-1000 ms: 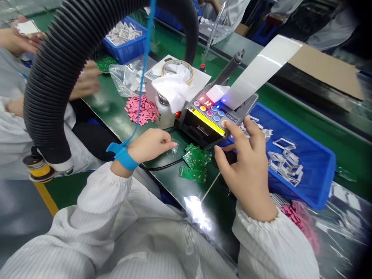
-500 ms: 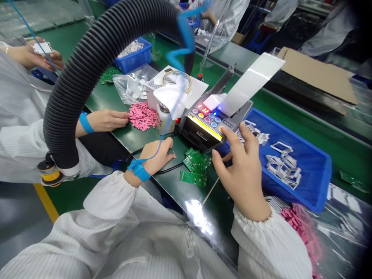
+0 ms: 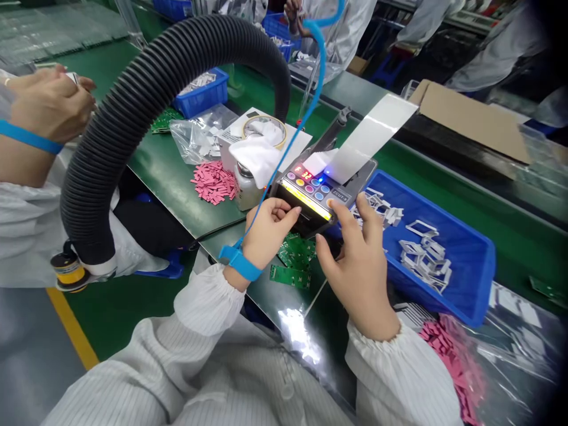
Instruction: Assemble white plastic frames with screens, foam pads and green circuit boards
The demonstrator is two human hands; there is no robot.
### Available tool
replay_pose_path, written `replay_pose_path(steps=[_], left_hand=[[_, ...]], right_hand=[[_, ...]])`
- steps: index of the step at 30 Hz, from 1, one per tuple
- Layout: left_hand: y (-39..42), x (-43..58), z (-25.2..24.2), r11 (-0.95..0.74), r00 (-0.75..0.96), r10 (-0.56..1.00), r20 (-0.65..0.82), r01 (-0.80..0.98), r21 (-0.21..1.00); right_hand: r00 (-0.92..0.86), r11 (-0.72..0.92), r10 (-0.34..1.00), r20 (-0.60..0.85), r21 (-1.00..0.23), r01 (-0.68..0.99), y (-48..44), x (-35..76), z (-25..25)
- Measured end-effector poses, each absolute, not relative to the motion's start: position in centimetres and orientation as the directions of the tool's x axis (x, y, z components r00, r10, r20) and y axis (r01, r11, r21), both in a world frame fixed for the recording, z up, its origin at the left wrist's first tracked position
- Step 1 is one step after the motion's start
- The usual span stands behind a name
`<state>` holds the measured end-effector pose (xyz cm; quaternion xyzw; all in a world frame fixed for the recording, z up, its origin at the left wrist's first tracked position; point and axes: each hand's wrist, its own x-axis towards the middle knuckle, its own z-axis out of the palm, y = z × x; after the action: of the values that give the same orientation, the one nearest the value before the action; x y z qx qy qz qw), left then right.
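Note:
My left hand reaches the front of a ZCUT tape dispenser, its fingertips curled by the dark slot. Whether they pinch anything small is hard to see. My right hand rests with its fingertips on the dispenser's lower right corner, close to the keypad, above a blue tray. A white film strip rises from the dispenser's top. Green circuit boards lie just below my left hand, partly hidden by it.
Pink pads lie heaped beside a bottle and a tape roll. White frames fill the tray. A black corrugated hose arches overhead. A co-worker's hands work at the left.
My left hand has moved forward from above the green boards to the dispenser's front. The co-worker's hand has left the pink pads. The view has shifted slightly.

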<state>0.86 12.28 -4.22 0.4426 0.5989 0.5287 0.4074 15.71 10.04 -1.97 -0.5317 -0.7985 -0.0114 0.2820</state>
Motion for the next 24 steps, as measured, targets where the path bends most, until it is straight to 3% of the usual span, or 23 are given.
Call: replay_pose_path(steps=[13,15,18,21,24], left_hand=[[11.7,2.6,-3.8,0.085,-0.313,0.944,-0.102,-0.07,0.994],[10.5,3.1,-3.1,0.091,-0.247,0.962,-0.12,-0.126,0.988],[8.4,3.1,-2.3,0.119,0.002,0.993,-0.121,-0.191,0.974],[7.3,0.8,-2.7,0.141,0.195,0.973,-0.124,-0.077,0.987],[7.8,-3.2,-4.0,0.13,0.121,0.978,-0.167,0.266,0.955]], right_hand=[[-0.276,0.441,0.837,0.472,-0.283,0.852,10.0,15.6,-2.2],[-0.275,0.443,0.835,0.477,-0.286,0.849,10.1,15.6,-2.2],[-0.271,0.44,0.839,0.472,-0.294,0.848,10.1,15.6,-2.3],[-0.267,0.432,0.846,0.461,-0.299,0.851,10.1,15.6,-2.3],[-0.279,0.441,0.848,0.451,-0.31,0.842,10.0,15.7,-2.2]])
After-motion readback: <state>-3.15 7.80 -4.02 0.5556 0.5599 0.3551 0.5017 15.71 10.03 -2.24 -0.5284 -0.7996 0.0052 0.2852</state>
